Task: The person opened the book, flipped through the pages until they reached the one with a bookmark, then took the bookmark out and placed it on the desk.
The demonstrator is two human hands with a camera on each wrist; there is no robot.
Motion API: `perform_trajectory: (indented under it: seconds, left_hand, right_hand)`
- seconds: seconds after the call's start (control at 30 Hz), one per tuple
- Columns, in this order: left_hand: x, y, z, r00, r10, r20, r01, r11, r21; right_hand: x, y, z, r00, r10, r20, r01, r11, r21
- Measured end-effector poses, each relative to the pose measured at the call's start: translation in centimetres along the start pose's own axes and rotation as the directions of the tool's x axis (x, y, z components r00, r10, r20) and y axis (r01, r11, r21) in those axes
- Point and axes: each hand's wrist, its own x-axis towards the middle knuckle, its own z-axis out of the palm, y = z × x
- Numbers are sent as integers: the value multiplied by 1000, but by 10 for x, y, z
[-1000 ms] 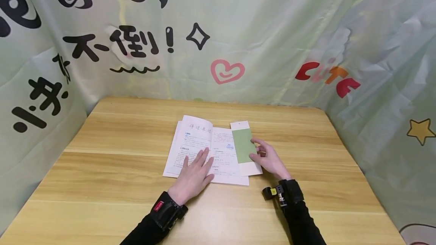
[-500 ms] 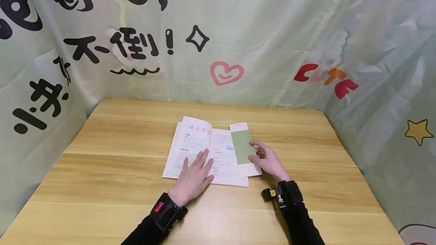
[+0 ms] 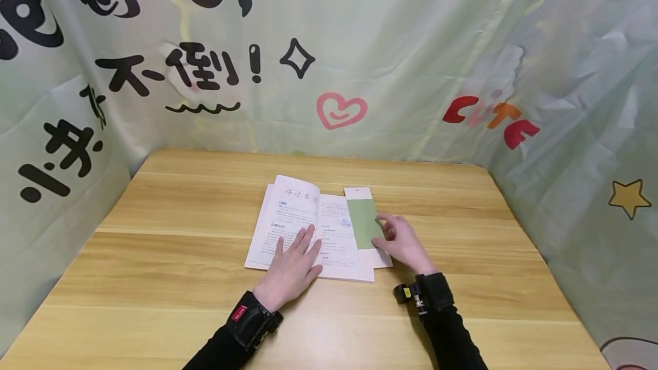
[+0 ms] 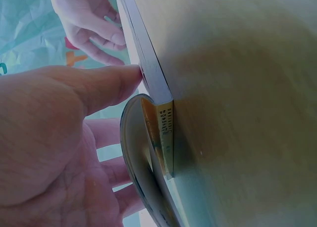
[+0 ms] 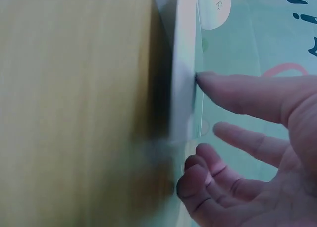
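An open book [image 3: 336,256] with printed pages lies on the wooden table, its left-hand leaves arching up near the fold. My left hand [image 3: 287,273] rests on it, fingers spread across the lower part of the pages; its thumb [image 4: 119,85] reaches the book's near edge in the left wrist view. A green and white card [image 3: 364,224] with a small hole at its top overlaps the right page's outer edge. My right hand [image 3: 407,244] touches the card's right side, thumb [image 5: 233,90] on its surface and the other fingers loosely bent beside it. The card's right edge is partly hidden.
The wooden table [image 3: 169,233] extends around the book on all sides. Behind it hangs a pale green cloth backdrop [image 3: 411,44] with printed lettering and drawings, meeting the table's back and side edges. Both wrists wear black straps with small cameras.
The card has shifted slightly to the left over the right page, with my right hand moving along with it. My left hand and the book stay in place.
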Motion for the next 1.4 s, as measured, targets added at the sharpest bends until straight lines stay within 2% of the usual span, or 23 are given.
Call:
perform_trajectory:
  seconds: [0.4,0.53,0.6,0.7,0.77,0.83,0.93,1.0,1.2,1.4]
  left_hand:
    - [-1,-1,-1,1000,-5,8,4,1000,30]
    - [-2,0,-1,1000,-7,20,6,999,39]
    - [-2,0,-2,1000,-8,23,7,999,38]
    - [-2,0,-2,1000,-7,25,6,999,37]
    - [-2,1,-2,1000,-6,28,5,999,33]
    - [-2,1,-3,999,-6,31,5,1000,30]
    - [-2,1,-4,999,-10,35,8,1000,30]
    - [-2,1,-4,999,-11,35,10,1000,29]
    - [-2,1,-4,999,-18,41,17,1000,19]
    - [-2,1,-3,999,-21,46,20,1000,15]
  right_hand:
    - [-5,-18,-5,990,-125,-59,129,989,77]
    - [-5,-25,-3,975,-207,-79,210,977,40]
    - [-5,-28,0,968,-247,-55,247,969,-5]
    - [-5,-30,5,959,-278,52,282,955,-90]
    - [-7,-31,9,961,-244,130,259,958,-122]
    - [-8,-31,13,970,-172,172,198,969,-149]
    - [-8,-33,17,986,-61,156,88,982,-170]
    - [-7,-34,18,991,-17,132,40,983,-179]
    - [-3,-31,16,997,-5,75,21,978,-210]
    - [-3,-20,4,999,39,36,-30,974,-226]
